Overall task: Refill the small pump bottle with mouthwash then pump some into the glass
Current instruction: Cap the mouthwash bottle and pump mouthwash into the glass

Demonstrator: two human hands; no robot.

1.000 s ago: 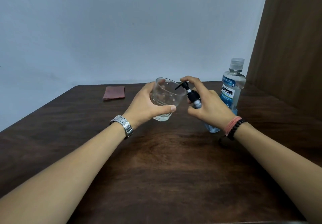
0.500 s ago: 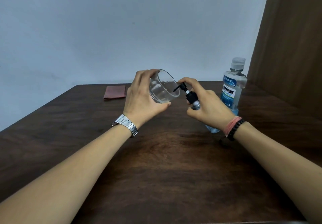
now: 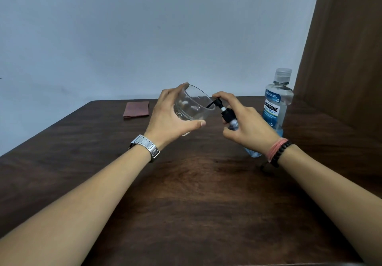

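Dark wooden table (image 3: 196, 193) runs back to a pale wall. Above it the left hand (image 3: 169, 119) grips the glass (image 3: 193, 107), fingers curled over the far side and thumb across the near side; the glass is tipped, its mouth facing right toward the pump. The right hand (image 3: 248, 127) wraps the small pump bottle (image 3: 230, 119), forefinger resting on the pump head. That bottle leans up and to the left, its black spout reaching to the glass's rim. Behind the right hand, a mouthwash bottle (image 3: 276, 102) stands upright and capped. A folded reddish cloth (image 3: 136, 109) lies far left.
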